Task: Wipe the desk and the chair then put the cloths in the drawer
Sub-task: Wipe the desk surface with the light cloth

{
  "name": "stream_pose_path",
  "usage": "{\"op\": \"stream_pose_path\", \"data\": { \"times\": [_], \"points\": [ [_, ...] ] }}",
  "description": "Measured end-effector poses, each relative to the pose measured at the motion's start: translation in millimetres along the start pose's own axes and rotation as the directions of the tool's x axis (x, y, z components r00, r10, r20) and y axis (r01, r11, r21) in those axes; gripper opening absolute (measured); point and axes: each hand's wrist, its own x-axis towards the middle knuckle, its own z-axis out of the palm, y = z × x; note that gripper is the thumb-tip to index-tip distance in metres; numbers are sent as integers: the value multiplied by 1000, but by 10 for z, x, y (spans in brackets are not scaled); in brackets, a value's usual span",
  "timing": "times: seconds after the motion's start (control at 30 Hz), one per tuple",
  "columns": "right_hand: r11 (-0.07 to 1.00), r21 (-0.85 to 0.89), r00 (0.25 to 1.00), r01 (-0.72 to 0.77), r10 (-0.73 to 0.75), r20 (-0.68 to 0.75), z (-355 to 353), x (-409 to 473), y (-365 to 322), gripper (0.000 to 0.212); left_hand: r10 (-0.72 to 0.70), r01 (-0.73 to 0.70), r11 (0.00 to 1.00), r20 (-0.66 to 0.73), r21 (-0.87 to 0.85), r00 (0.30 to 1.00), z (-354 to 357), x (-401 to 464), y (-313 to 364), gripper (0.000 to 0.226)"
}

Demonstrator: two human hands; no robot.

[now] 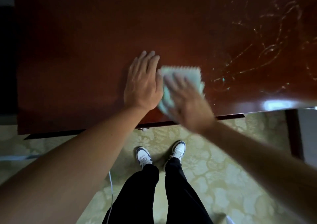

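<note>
The desk (85,52) fills most of the view, a dark reddish-brown top with a glossy finish; pale streaky marks (267,48) curl across its right part. Below its near edge lies a pale green floor (214,172) with a leafy pattern. The person stands close to the desk in black trousers (171,194) and white shoes with dark trim (144,157), toes pointing at it. Both bare forearms reach forward over the edge. The left hand (143,83) lies flat on the wood, fingers straight and together, gripping nothing. Just beside it, the right hand (187,100) is blurred; it lies spread on top of the cloth (185,76), palm down, and I cannot tell whether the fingers curl around it. The cloth is light green with a zigzag edge, flat on the desk near the front edge, touching the left hand's thumb side.
</note>
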Motion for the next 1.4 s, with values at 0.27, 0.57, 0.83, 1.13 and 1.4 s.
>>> {"op": "stream_pose_path", "data": {
  "times": [0.27, 0.57, 0.83, 1.13, 1.4],
  "points": [
    [960, -32, 959, -279, 280, 37, -181, 363, 439, 56, 4, -4, 1000, 6, 27, 1000, 12, -7, -21, 45],
    [993, -19, 993, -119, 119, 26, 128, 25, -319, 52, 3, -3, 999, 7, -34, 1000, -11, -44, -36, 46],
    [962, -131, 963, -241, 254, 95, -198, 772, 626, 57, -5, 5, 1000, 4, -5, 1000, -10, -16, -17, 43],
    [991, -106, 969, 79, -51, 243, -94, 121, 58, 58, 6, -4, 998, -40, 55, 999, -5, -35, -8, 42],
    [992, -122, 980, -38, 61, 188, -526, 1285, 1544, 57, -69, 77, 979, -51, 188, 996, 49, 50, 120, 39]
  ]
}}
